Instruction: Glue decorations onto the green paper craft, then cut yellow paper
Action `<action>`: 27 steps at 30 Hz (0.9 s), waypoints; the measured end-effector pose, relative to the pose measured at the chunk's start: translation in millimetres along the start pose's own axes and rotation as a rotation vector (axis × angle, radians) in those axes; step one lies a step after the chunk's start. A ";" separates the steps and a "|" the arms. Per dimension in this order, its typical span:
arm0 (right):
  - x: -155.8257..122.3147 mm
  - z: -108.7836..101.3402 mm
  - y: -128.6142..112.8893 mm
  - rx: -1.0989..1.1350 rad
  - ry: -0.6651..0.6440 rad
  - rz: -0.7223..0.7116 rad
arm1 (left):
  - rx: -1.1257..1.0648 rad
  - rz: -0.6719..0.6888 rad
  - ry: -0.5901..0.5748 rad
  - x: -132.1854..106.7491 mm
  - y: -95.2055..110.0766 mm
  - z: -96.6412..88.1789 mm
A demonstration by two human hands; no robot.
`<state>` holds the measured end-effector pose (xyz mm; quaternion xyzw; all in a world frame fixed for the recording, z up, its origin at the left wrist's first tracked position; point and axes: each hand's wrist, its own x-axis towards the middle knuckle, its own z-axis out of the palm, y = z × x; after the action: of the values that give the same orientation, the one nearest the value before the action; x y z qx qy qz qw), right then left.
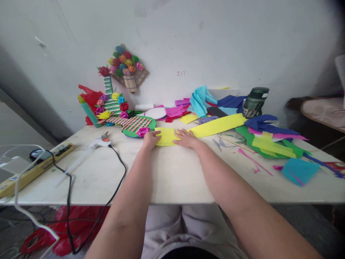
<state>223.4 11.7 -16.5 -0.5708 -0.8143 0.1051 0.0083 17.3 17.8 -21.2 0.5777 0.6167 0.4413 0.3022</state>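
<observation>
A long strip of yellow crepe paper [219, 125] runs across the table, its left part lying flat in front of me. At the strip's left end rests my left hand [151, 139], its fingers laid over the paper's edge. My right hand [186, 138] presses on the strip a little further right, with the fingers spread flat. Just beyond my left hand is a green guitar-shaped craft [138, 124] with thin sticks across it and a magenta paper flower [142, 132]. The strip's right end reaches toward a dark green bottle [254, 103].
A glue gun [100, 142] with a black cord and a yellow power strip [37, 169] lie at left. Colourful paper-flower crafts [111, 95] stand against the wall. Crepe paper pieces [203, 99] pile up behind, and more scraps [272, 144] lie at right beside a blue square [299, 171].
</observation>
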 end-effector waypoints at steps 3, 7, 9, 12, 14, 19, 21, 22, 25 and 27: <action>2.4 0.2 3.9 0.064 0.031 0.006 | 0.003 0.003 0.007 1.7 -1.5 0.4; 5.9 0.0 7.4 0.121 0.086 0.041 | 0.029 -0.003 0.001 3.9 -2.2 1.1; 7.6 0.5 7.3 0.116 0.092 0.072 | 0.043 -0.002 0.000 3.9 -1.3 1.1; 10.6 2.6 6.8 0.110 0.105 0.092 | 0.051 0.003 0.000 2.4 0.4 0.8; 12.7 4.5 7.0 0.112 0.114 0.095 | 0.057 0.006 -0.003 1.6 0.7 0.5; 15.5 6.6 7.9 0.110 0.122 0.102 | 0.058 0.007 0.020 2.6 -0.9 0.8; 15.2 6.4 7.5 0.104 0.124 0.103 | 0.038 -0.004 0.028 2.7 -0.9 1.0; 14.9 6.1 7.2 0.099 0.124 0.103 | 0.027 -0.012 0.029 2.5 -0.6 1.1; 14.0 5.4 6.3 0.085 0.125 0.099 | 0.009 -0.025 0.030 1.4 0.9 1.2; 13.8 5.3 5.9 0.083 0.125 0.100 | 0.007 -0.024 0.031 0.9 1.5 1.1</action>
<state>223.4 25.7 -24.2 -0.6153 -0.7777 0.1031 0.0774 18.7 18.8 -20.2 0.5643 0.6297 0.4442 0.2961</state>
